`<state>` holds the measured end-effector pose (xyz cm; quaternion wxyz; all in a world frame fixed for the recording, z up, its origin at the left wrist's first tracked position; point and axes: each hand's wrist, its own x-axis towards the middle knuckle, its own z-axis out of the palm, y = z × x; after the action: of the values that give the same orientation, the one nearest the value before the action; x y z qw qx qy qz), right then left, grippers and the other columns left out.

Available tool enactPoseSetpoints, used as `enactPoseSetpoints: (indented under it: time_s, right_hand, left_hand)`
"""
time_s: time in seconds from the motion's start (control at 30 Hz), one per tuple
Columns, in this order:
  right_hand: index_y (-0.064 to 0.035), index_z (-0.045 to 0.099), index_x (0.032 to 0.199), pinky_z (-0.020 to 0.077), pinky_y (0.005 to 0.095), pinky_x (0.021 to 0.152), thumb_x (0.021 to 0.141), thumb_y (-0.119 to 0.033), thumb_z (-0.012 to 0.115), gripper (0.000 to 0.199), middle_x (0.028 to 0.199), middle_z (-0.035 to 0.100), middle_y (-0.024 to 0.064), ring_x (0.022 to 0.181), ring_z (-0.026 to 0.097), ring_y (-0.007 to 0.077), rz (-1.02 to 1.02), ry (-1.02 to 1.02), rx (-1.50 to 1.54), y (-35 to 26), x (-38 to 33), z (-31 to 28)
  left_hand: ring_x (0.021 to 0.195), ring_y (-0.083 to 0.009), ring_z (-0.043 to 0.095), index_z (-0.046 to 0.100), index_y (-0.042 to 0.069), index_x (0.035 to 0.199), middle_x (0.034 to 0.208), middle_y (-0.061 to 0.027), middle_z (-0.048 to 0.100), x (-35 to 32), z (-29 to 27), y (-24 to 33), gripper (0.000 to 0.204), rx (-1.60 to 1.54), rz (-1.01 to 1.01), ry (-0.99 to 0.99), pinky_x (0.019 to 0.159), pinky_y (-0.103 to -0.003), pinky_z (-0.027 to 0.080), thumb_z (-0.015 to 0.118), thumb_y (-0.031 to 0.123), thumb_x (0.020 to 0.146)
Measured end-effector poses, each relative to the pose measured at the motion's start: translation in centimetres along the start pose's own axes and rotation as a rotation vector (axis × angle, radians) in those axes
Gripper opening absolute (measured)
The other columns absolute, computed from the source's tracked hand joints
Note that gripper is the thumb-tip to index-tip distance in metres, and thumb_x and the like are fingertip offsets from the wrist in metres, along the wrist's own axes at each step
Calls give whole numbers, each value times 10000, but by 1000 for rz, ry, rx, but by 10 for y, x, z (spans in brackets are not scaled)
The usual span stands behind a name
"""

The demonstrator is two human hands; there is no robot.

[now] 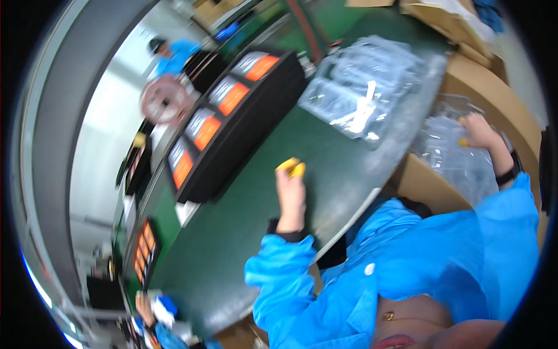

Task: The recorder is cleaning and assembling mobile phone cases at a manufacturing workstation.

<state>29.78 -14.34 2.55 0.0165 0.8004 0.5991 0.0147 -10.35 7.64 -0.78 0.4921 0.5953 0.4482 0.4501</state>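
Note:
My left hand [291, 195] hovers over the green work surface [244, 244], its yellow-tipped fingers drawn together with nothing visible between them. Off to the right, my right hand [480, 131] reaches into a cardboard box [433, 180]. Its yellow-tipped fingers span part of a clear plastic tray [444, 139] among others in the box; the exact grip is hard to make out. More clear plastic trays [363, 81] lie in an overlapping pile on the surface, ahead of my left hand. To its left stands a long black tray [250, 125] holding several orange-and-white packs [229, 96].
A smaller black tray with orange packs [145, 253] lies farther left. Another person's hand [144, 307] is beside it. A person in blue [174, 53] is beyond a blurred pinkish reel [165, 102]. Opened cardboard [444, 23] stands at the far right.

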Motion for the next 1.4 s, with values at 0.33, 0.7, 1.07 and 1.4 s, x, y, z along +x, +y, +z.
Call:
enactPoseSetpoints:
  time_s: [0.33, 0.7, 1.07, 1.4]
  right_hand:
    - [-63, 567, 832, 431, 342, 679, 531, -28, 614, 307, 775, 548, 84, 769, 526, 276, -621, 654, 32, -30, 50, -167]
    - [-90, 599, 892, 373, 381, 871, 607, -61, 552, 290, 923, 573, 50, 883, 519, 226, -1310, 711, 42, -102, 148, -134]
    - [-166, 431, 1157, 250, 374, 979, 754, -124, 447, 406, 1241, 405, 0, 1144, 370, 190, -1065, 673, -483, -29, 242, -79]
    - [-89, 415, 1175, 297, 350, 929, 722, -53, 471, 458, 1211, 390, 104, 1079, 400, 250, -491, 846, -320, -20, 240, -67]
  left_hand:
    - [880, -143, 487, 472, -6, 976, 947, -69, 505, -7, 28, 30, 199, -43, -1, -149, 801, -225, 387, 444, -42, 782]
    - [1075, -198, 431, 348, 36, 1216, 1177, -77, 445, 17, 78, 56, 449, -452, -120, -397, 886, -318, 325, 318, 351, 898]
    - [957, -168, 502, 370, -39, 1165, 1060, -131, 497, 38, 161, 66, 410, 154, 211, -449, 815, -256, 395, 487, 67, 786]
    - [913, -210, 517, 425, -33, 1109, 1034, -149, 477, 34, 131, 61, 392, 261, 278, -358, 787, -285, 413, 558, 88, 761]
